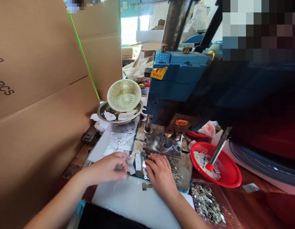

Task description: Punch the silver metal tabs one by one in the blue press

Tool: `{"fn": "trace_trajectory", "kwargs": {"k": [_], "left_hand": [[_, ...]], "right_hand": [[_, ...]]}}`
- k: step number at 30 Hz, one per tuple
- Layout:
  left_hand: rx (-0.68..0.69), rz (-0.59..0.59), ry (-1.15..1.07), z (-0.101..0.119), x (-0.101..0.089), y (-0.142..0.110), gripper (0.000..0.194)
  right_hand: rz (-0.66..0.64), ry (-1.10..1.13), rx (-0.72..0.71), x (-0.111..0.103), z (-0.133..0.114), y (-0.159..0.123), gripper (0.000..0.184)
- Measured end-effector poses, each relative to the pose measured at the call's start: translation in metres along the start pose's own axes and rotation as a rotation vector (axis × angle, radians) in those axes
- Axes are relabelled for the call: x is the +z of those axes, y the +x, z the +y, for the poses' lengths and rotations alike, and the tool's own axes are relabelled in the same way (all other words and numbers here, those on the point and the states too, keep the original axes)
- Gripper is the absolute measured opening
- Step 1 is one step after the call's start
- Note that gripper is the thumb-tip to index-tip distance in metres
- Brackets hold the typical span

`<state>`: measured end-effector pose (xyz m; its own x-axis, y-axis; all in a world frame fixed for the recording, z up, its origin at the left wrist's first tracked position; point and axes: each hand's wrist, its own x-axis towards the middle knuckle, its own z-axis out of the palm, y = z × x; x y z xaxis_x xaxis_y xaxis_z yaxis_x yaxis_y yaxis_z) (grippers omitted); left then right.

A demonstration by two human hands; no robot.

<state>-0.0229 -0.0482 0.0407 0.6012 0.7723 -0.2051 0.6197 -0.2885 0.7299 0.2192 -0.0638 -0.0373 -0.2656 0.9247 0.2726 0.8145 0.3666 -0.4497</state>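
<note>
My left hand [110, 168] hovers over the left side of the work surface, slightly blurred. Its fingers are bent, with a gap to the thumb, and I see nothing held. Beyond it lies a loose pile of flat metal pieces [120, 140]. My right hand [160, 173] rests palm down on the press bed, fingers stretched forward. Small shiny metal parts lie by its fingertips, partly hidden. Between both hands is a pale rectangular metal strip [138, 162]. A notched metal piece [146, 186] sits on the white sheet [123, 197]. Past my right hand stands the round steel die [163, 142].
A blue press [178, 76] rises above the die. To the right are a red basket [230, 178] with metal pieces and a hammer-like tool [219, 149], plus a bag of shiny scraps [207, 203]. A green colander [124, 95] sits on a metal bowl [101, 111]. Cardboard [42, 79] walls the left.
</note>
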Motion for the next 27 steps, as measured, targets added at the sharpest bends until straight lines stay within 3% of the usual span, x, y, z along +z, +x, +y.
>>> {"fn": "trace_trajectory", "kwargs": {"k": [2,3,6,8,13,16,19,23,27], "left_hand": [[0.024,-0.258,-0.088,0.007,-0.025,-0.037,0.012],[0.034,-0.332,-0.120,0.009,-0.035,-0.053,0.014],[-0.032,-0.242,-0.163,0.013,-0.051,-0.084,0.011],[-0.048,-0.178,-0.213,0.012,-0.048,-0.084,0.011],[-0.051,-0.070,-0.295,0.007,-0.014,-0.035,0.017],[-0.148,0.147,-0.210,0.001,0.011,0.002,0.017],[-0.049,0.321,-0.112,-0.007,0.031,0.032,0.023],[0.005,0.442,-0.119,-0.012,0.051,0.057,0.040],[-0.113,0.345,-0.411,-0.008,0.066,0.068,0.029]], "right_hand": [[-0.032,-0.002,-0.031,-0.002,-0.001,0.005,0.021],[-0.062,-0.006,-0.056,-0.004,-0.002,0.009,0.021],[-0.173,-0.037,-0.149,-0.004,-0.005,0.022,0.030],[-0.227,-0.070,-0.198,-0.002,-0.007,0.030,0.041],[-0.248,-0.164,-0.316,0.008,-0.007,0.036,0.037],[-0.182,-0.185,-0.414,0.012,-0.003,0.034,0.027],[-0.065,-0.143,-0.443,0.010,0.000,0.036,0.017],[0.112,0.006,-0.241,0.000,0.002,0.039,0.024],[0.173,0.335,0.138,-0.006,0.004,0.034,0.035]]}}
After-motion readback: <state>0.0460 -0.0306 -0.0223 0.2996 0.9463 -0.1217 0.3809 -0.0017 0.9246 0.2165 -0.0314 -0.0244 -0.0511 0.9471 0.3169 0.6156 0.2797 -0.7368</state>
